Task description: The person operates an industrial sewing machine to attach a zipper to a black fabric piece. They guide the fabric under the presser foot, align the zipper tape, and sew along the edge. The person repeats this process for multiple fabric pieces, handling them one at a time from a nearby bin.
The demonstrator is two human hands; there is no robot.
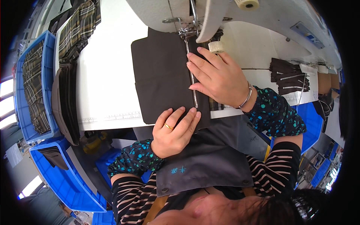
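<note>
1. Running nearly straight away from the person in the head view, one zip (192, 80) lies along the right part of one dark cloth (161, 71). Its long axis slants slightly; the far end points to the presser foot (186, 33), the near end toward the person.
2. Position: cloth flat on the white table (105, 86), its far edge at the machine (258, 13), its long axis also running toward the person.
3. Right hand (219, 78): fingers spread, laid over the cloth, fingertips at the zip; one bracelet (247, 98) at the wrist.
4. Left hand (173, 135): four fingers close together on the near edge, just beside the zip's near end; thumb hidden, so cannot tell whether it pinches. One ring (168, 126) worn.
5. Left side: two blue bins, upper (48, 62) holding plaid cloth (33, 86), lower (84, 193) holding dark pieces (54, 156); beside them, one dark stack (66, 105).
6. Right side: one pile of loose zips (287, 89), overlapping; exact number not countable.
</note>
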